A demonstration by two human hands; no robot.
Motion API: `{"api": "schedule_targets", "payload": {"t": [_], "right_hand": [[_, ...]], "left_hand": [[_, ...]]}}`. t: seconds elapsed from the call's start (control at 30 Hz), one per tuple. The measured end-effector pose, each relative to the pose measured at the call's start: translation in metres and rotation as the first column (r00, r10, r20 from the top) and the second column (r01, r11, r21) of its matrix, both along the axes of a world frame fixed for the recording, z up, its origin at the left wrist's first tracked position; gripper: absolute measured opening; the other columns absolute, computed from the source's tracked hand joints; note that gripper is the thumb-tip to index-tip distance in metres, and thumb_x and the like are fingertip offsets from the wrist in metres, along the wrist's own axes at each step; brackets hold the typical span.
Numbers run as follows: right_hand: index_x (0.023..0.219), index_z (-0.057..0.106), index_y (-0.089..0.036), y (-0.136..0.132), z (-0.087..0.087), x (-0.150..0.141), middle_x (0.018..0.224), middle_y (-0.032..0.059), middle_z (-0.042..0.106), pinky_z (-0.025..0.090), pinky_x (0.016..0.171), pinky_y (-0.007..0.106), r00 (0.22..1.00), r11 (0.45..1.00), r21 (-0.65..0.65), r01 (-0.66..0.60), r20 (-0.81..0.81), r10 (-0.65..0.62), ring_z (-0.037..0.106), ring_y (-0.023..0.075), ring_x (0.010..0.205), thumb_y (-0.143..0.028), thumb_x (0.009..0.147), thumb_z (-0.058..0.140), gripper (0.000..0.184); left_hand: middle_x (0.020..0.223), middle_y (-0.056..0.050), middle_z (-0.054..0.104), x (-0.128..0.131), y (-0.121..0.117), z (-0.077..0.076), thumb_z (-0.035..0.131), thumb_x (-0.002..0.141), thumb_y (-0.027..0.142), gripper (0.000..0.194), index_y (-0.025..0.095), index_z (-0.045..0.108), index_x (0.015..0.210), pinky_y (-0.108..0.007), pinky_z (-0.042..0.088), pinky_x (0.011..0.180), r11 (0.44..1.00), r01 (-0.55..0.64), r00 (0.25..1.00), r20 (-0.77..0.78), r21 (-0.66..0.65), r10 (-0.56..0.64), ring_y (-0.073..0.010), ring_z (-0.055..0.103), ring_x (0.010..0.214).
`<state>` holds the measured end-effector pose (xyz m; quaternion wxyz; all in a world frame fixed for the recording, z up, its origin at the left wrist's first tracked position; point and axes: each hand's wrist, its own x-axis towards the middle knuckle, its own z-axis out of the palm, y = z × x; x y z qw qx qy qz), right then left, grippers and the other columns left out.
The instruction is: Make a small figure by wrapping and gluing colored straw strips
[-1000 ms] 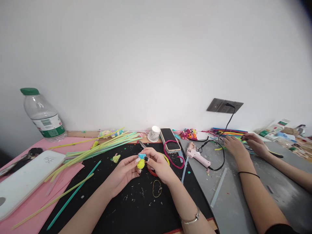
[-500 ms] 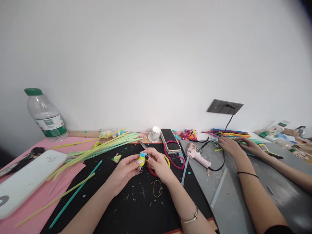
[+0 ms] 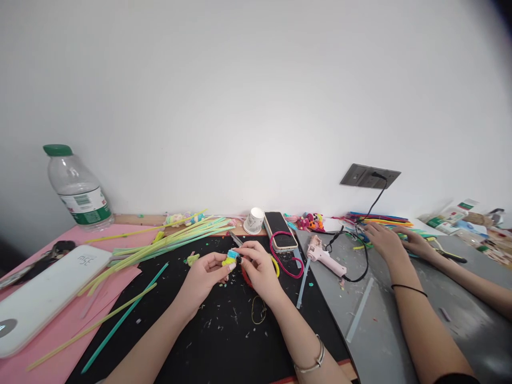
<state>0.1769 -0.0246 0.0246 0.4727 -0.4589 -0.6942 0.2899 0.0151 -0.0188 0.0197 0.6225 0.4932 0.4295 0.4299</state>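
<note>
Between my two hands, above the black mat [image 3: 216, 341], is a small fuzzy yellow-and-blue pipe-cleaner piece [image 3: 230, 258]. My left hand [image 3: 205, 278] pinches its yellow lower part between thumb and fingers. From the other side, my right hand [image 3: 261, 271] has its fingertips closed on the blue end. Scissors [image 3: 236, 239] with red and yellow handles lie on the mat, partly hidden behind my right hand. A pale yellow-green scrap [image 3: 193, 259] sits left of the hands. Just below my right hand rests a thin loop [image 3: 258, 310].
Pipe cleaners [image 3: 160, 248] lie bundled at left, near a white power bank [image 3: 52, 298] and a bottle [image 3: 82, 192]. A paper cup [image 3: 253, 221], phone [image 3: 280, 230] and corded pink glue gun [image 3: 326, 257] stand right. A co-worker's hands [image 3: 382, 240] reach over the grey mat.
My hands have shifted slightly, and the yellow-and-blue piece is tilted a little differently between the fingers. The co-worker's hands have moved slightly to the right.
</note>
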Motion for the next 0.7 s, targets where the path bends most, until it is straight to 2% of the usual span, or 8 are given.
{"api": "schedule_targets", "payload": {"t": [0.13,0.4,0.7], "right_hand": [[0.107,0.066,-0.028,-0.001,-0.001,0.001,0.099,0.0047,0.055,0.045,0.081,0.029,0.997,0.994,0.109,-0.001,0.08,-0.008,0.055,0.0149,0.091,-0.01,0.083,0.047,0.035],[0.111,0.064,-0.028,0.002,-0.003,0.01,0.102,0.0072,0.057,0.045,0.082,0.034,0.955,0.97,0.241,-0.042,0.296,-0.032,0.053,0.0183,0.092,-0.018,0.088,0.045,0.032],[0.107,0.065,-0.025,0.0,-0.003,0.008,0.101,0.0078,0.056,0.045,0.079,0.032,0.945,0.97,0.239,-0.034,0.324,-0.047,0.052,0.0178,0.089,-0.016,0.087,0.044,0.03]], "left_hand": [[0.067,0.0,0.06,0.0,0.001,0.001,0.073,0.062,0.035,0.03,0.015,0.062,0.08,-0.026,0.043,0.058,0.998,-0.035,0.998,-0.048,0.051,0.038,-0.0119,0.052,0.059],[0.064,0.0,0.061,-0.002,0.003,-0.004,0.071,0.065,0.036,0.028,0.015,0.063,0.081,-0.026,0.044,0.058,0.993,0.001,0.994,-0.108,0.114,0.011,-0.0121,0.053,0.057],[0.069,-0.002,0.064,-0.004,0.004,-0.008,0.069,0.066,0.037,0.029,0.015,0.062,0.084,-0.028,0.045,0.061,0.986,0.012,0.984,-0.177,0.166,0.018,-0.0147,0.057,0.06]]}}
